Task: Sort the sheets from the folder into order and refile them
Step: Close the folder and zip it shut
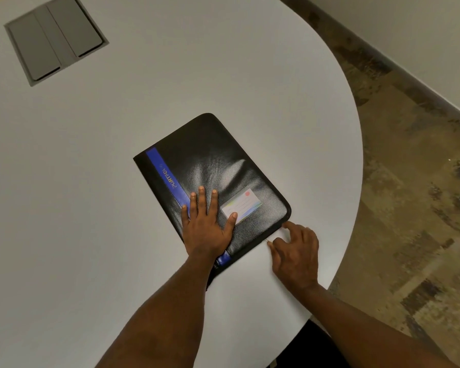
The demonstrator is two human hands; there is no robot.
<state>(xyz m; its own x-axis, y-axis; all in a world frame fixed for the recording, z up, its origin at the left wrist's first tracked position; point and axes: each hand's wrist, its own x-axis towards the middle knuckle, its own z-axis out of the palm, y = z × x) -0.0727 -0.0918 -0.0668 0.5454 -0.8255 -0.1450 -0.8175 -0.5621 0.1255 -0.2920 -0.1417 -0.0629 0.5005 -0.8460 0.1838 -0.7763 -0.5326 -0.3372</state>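
1. We see a black zipped folder (218, 166) lying closed and flat on the white table (117, 155), set at a slant near the table's rounded right edge.
2. Our left hand (209, 224) lies palm down on the near part of the cover, fingers straight and spread; it presses on the folder and grips nothing.
3. The outer fingers of that hand reach the blue stripe (165, 179) that runs along the cover, and the thumb tip rests on the clear label pocket (243, 204).
4. Our right hand (296, 254) sits on the table just beside the folder's near right edge, fingers curled.
5. Its forefinger tip touches the rounded corner of the folder, and the thumb tip meets the edge a little nearer to us; whether they pinch a zip pull we cannot tell.
6. A grey hatch (56, 38) is set into the table at far left, well apart from the folder.
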